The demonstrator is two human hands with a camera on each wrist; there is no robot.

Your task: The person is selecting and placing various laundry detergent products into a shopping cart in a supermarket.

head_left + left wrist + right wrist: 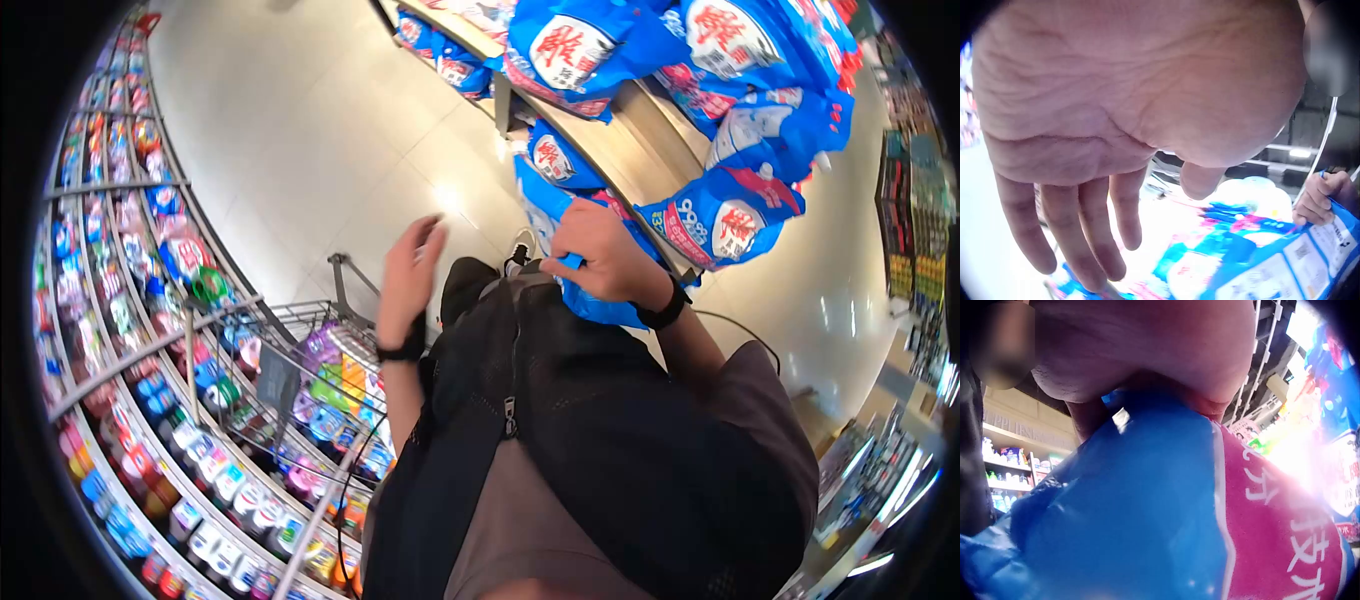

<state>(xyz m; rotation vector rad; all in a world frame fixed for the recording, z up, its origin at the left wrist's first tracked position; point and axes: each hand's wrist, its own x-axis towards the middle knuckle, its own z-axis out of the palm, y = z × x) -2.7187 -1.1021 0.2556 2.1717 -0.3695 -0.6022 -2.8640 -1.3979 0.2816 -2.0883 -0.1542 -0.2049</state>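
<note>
In the head view the right hand [607,255] grips the top of a blue bag [600,305], which hangs in front of the body beside a display of similar bags. Blue and magenta film of that bag [1147,500] fills the right wrist view below the curled hand [1147,350]. The left hand [410,270] is in the air above the cart's side, holding nothing. Its palm [1135,94] and loosely bent fingers show in the left wrist view, where the right hand [1317,199] holds the bag [1279,269] at its upper edge.
A wire shopping cart [290,330] stands at the left, before long shelves of bottles [220,480]. More blue bags [735,225] lie on a wooden display shelf [630,140] at the upper right. Pale tiled floor [300,130] lies between them.
</note>
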